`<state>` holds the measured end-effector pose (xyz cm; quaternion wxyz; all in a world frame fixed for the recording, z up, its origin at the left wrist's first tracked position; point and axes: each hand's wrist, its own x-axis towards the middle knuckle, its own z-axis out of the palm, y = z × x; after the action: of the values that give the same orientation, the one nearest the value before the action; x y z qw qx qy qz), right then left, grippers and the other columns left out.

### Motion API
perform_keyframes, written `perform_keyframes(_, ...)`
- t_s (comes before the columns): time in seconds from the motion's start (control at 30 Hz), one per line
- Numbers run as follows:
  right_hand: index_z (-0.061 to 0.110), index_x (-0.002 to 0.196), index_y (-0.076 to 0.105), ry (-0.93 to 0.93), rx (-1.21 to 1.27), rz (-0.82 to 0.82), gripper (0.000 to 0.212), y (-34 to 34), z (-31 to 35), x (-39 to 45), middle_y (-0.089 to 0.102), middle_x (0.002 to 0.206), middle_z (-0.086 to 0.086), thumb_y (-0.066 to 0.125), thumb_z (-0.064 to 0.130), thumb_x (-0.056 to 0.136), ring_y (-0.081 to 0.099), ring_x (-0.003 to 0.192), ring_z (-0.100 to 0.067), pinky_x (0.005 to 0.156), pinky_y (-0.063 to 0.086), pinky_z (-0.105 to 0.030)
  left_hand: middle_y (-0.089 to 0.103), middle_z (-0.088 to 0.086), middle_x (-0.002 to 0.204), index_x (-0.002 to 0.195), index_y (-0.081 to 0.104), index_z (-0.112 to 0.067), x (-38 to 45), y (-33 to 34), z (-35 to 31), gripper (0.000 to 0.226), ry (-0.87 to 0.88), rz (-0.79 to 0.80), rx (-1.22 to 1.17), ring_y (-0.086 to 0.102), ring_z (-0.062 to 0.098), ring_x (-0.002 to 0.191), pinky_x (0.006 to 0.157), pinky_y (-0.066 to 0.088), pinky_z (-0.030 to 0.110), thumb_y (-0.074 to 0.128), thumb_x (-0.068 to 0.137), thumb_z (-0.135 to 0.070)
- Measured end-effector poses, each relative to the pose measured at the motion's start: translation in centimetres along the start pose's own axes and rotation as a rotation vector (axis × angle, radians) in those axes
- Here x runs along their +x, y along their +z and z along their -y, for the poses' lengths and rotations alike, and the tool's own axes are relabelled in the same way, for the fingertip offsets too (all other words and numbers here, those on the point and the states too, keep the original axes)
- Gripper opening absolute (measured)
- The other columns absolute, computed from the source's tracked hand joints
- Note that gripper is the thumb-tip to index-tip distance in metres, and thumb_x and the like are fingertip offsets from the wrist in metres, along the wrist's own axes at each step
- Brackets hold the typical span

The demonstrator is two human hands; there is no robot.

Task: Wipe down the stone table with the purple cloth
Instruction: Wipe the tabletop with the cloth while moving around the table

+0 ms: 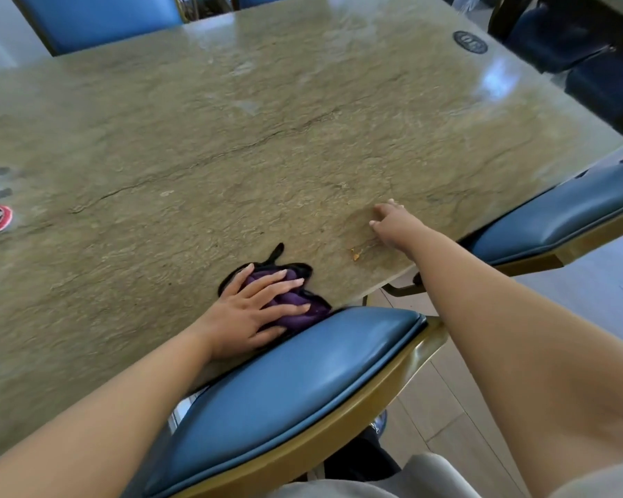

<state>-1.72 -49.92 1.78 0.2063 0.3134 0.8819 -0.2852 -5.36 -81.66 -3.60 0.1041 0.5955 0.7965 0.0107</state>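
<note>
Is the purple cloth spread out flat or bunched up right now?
Bunched up. The cloth sits in crumpled folds under the left hand, near the table edge.

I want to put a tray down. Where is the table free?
The stone table is bare from the purple cloth under the left hand to the far edge. Crowded: near edge, with right hand and crumbs.

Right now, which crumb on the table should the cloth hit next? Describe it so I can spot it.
Start at the stone table's near edge. Between the left hand on the purple cloth and the right hand lies a small orange crumb, the only bright speck there.
</note>
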Motion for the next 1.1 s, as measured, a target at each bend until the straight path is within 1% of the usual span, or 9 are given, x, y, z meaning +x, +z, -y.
perform_keyframes(0.17,0.013,0.152,0.016,-0.008,-0.037,-0.014,0.055,0.7,-0.5,0.7,-0.005,0.161,-0.007,0.035,0.027,0.103,-0.008,0.148,-0.026,0.118,0.004,-0.045,0.014,-0.019,0.16,0.14,0.02,-0.062,-2.7,0.3,1.9,0.047,-0.279,-0.015,-0.044,0.002,0.008,0.149,0.117,0.002,0.054,0.021,0.094,-0.063)
perform_keyframes(0.33,0.017,0.153,0.011,-0.079,0.007,0.008,0.053,0.9,-1.3,1.1,-0.011,0.161,-0.002,0.03,0.023,0.104,-0.011,0.148,-0.02,0.118,-0.002,-0.042,0.0,-0.02,0.16,0.143,0.017,-0.057,4.5,-1.0,0.9,0.048,-0.813,-0.089,-0.176,-0.007,0.007,0.148,0.116,-0.007,0.052,0.021,0.095,-0.059)
perform_keyframes(0.43,0.021,0.153,0.012,-0.13,0.051,0.028,0.053,0.8,-2.5,1.8,-0.011,0.161,0.001,0.029,0.016,0.103,-0.012,0.147,-0.017,0.118,-0.004,-0.04,-0.005,-0.019,0.161,0.144,0.016,-0.054,10.1,-1.8,0.5,0.045,-0.968,-0.077,-0.235,-0.01,0.008,0.148,0.115,-0.006,0.056,0.021,0.099,-0.051)
perform_keyframes(0.57,0.024,0.152,0.015,-0.187,0.124,0.028,0.056,1.1,-3.8,2.6,-0.01,0.161,0.005,0.028,0.006,0.101,-0.013,0.147,-0.014,0.117,-0.007,-0.037,-0.012,-0.018,0.16,0.146,0.011,-0.053,15.9,-2.7,-0.9,0.046,-0.996,-0.031,-0.301,-0.013,0.01,0.148,0.115,-0.007,0.058,0.016,0.101,-0.05)
perform_keyframes(0.77,0.02,0.152,0.021,-0.241,0.232,0.058,0.059,0.5,-4.6,2.9,-0.004,0.161,0.003,0.026,-0.002,0.098,-0.01,0.147,-0.013,0.117,-0.008,-0.033,-0.03,-0.013,0.156,0.148,-0.008,-0.05,18.2,-2.7,-6.9,0.051,-0.737,0.148,-0.306,-0.027,0.014,0.144,0.112,-0.017,0.059,0.014,0.101,-0.048)
perform_keyframes(0.87,0.016,0.151,0.024,-0.248,0.289,0.075,0.055,-0.5,-4.8,2.3,0.003,0.161,0.002,0.027,-0.002,0.098,-0.003,0.148,-0.011,0.116,-0.002,-0.027,-0.028,-0.012,0.157,0.149,-0.002,-0.049,19.1,-4.0,-6.8,0.049,-0.722,0.241,-0.461,-0.027,0.016,0.144,0.111,-0.017,0.059,0.015,0.102,-0.046)
perform_keyframes(0.93,0.015,0.15,0.027,-0.239,0.214,-0.018,0.054,-0.6,-4.5,1.8,0.012,0.161,-0.001,0.032,0.002,0.097,0.004,0.148,-0.013,0.116,0.005,-0.026,-0.016,-0.012,0.16,0.151,0.008,-0.045,19.2,-4.9,-6.0,0.048,-0.714,0.19,-0.631,-0.018,0.016,0.148,0.112,-0.015,0.057,0.018,0.104,-0.042)
perform_keyframes(1.0,0.013,0.145,0.037,-0.303,0.151,-0.188,0.052,0.0,-3.9,0.8,0.025,0.157,-0.005,0.04,0.004,0.094,0.013,0.147,-0.02,0.12,0.01,-0.035,-0.001,-0.008,0.162,0.152,0.016,-0.037,18.3,-5.3,-5.2,0.049,-0.729,0.006,-0.795,-0.005,0.016,0.15,0.115,-0.009,0.053,0.025,0.105,-0.033)
perform_keyframes(1.1,0.014,0.136,0.052,-0.596,0.069,-0.247,0.044,1.4,-2.5,-0.3,0.037,0.15,-0.007,0.05,0.011,0.092,0.022,0.144,-0.026,0.12,0.009,-0.038,-0.001,-0.009,0.162,0.152,0.017,-0.036,15.7,-4.8,-4.5,0.049,-0.935,-0.134,-0.722,-0.006,0.013,0.149,0.116,-0.011,0.05,0.026,0.104,-0.039)
